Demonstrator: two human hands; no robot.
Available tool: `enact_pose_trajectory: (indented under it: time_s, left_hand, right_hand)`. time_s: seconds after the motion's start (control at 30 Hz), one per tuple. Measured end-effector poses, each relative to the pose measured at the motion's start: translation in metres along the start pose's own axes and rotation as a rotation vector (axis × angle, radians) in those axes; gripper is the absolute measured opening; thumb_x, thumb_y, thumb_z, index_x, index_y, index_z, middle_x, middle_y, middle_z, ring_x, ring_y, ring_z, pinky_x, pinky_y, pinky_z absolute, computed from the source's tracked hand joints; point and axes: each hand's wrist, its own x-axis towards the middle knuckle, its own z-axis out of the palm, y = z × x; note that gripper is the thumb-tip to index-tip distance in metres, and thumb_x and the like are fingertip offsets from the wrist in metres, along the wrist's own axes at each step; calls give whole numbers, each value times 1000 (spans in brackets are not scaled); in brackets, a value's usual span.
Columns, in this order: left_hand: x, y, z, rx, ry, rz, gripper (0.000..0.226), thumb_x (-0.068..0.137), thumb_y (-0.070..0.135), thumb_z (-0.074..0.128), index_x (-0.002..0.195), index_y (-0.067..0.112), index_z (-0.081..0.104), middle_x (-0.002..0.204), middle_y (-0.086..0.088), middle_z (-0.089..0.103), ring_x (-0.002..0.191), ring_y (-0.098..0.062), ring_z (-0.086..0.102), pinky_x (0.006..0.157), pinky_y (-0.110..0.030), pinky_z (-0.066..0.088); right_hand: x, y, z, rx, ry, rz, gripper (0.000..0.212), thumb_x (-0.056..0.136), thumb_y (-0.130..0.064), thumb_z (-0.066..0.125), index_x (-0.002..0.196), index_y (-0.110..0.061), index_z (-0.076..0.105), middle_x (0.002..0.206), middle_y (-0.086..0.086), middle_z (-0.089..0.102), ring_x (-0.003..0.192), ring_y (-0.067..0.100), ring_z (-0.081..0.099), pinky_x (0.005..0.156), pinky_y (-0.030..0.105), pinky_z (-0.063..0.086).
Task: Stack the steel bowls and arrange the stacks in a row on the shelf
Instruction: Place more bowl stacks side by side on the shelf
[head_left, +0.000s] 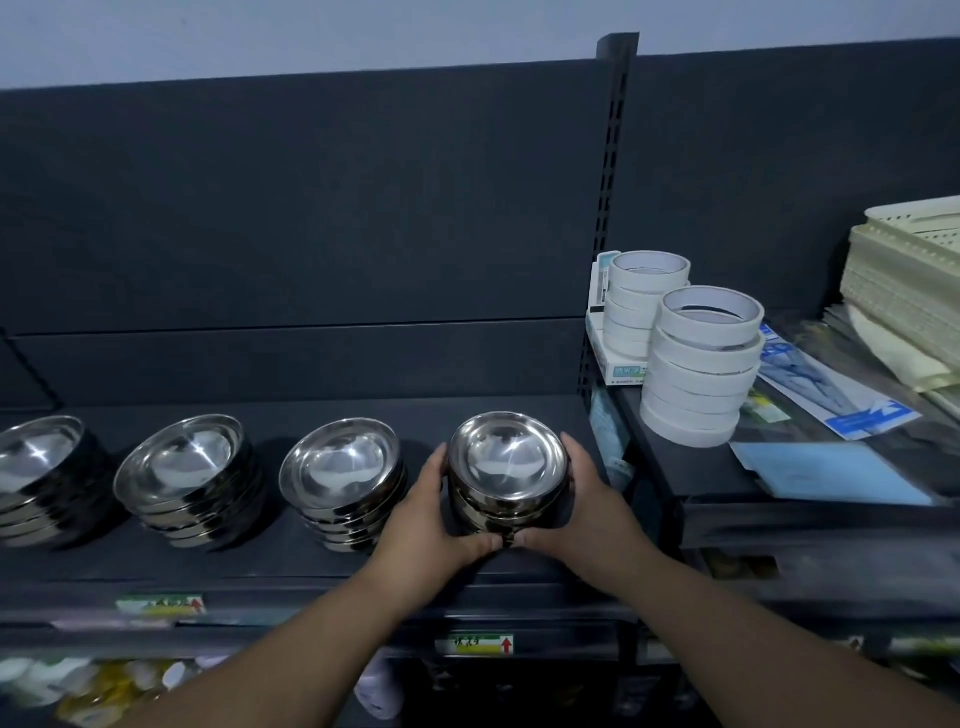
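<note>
Setting the fourth stack in line

Your left hand (434, 512) and right hand (582, 501) both curl round the rightmost stack (508, 475), thumbs nearly meeting in front, at the right end of the shelf (311, 558). Match its spacing and depth to the neighbouring stack (343, 486); let go evenly so no bowls shift.

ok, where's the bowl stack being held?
Head view: the shiny round steel bowl stack is rightmost in the row on the dark shelf, just left of the white tape rolls.

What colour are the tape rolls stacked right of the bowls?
The tape rolls are white, clearest in the head view.
</note>
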Motion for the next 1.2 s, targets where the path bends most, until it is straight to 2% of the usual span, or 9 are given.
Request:
enact_pose_trajectory:
  time_s: [0.1,0.23,0.3,0.43,0.67,0.8,0.9,1.03,1.2]
  left_hand:
    - [2,2,0,6,44,0,107,67,21,86,150,31,19,135,19,47,125,1,39,104,-18,30]
    - [4,3,3,-13,71,-9,102,66,18,86,147,33,25,126,24,47,122,3,40,103,-18,31]
    - [4,2,4,-31,85,0,99,65,19,87,145,35,30,127,23,51,122,3,44,102,-18,33]
    - [2,1,8,-42,115,7,94,64,22,88,140,35,34,115,26,52,116,2,47,97,-14,34]
    - [-6,-1,12,21,117,6,106,59,34,90,144,31,26,120,20,51,116,-3,49,94,-16,35]
    - [-9,4,11,-25,117,20,123,56,41,89,150,29,11,128,22,39,120,3,36,99,-15,29]
    - [-7,3,10,-27,106,17,121,61,37,88,151,30,7,129,21,42,120,3,38,100,-16,30]
    - [-4,4,10,-46,115,20,115,65,26,88,151,31,12,127,20,48,118,2,43,100,-17,33]
    - [-2,6,7,-57,133,44,112,64,25,88,150,32,16,124,24,48,117,3,44,98,-15,32]
  right_hand:
    - [1,3,1,30,9,0,114,62,-18,89,149,-34,17,124,-26,46,118,-2,43,92,12,33]
    - [0,7,1,75,31,2,111,61,-16,89,147,-39,21,111,-38,45,114,-4,46,82,5,36]
    - [1,8,-1,88,34,-7,113,61,-16,89,148,-39,20,118,-35,47,119,-4,46,87,6,36]
    - [3,6,-9,57,15,-42,116,59,-19,89,149,-39,18,138,-21,47,127,0,44,107,22,38]
    - [3,8,-8,6,-44,-53,115,58,-28,87,149,-38,18,143,-17,45,131,2,42,110,28,37]
    - [3,11,-9,77,-27,-35,119,53,-38,91,149,-40,19,136,-28,41,128,-4,40,105,20,34]
    - [3,12,-10,115,-39,-34,116,57,-32,91,149,-40,21,133,-31,42,128,-6,40,102,14,33]
    - [4,15,-7,72,-11,-63,108,59,-28,89,144,-48,26,140,-22,48,131,-3,41,112,28,37]
    - [3,11,-7,2,19,-111,97,64,-27,86,138,-57,30,138,-20,49,129,-2,43,111,28,38]
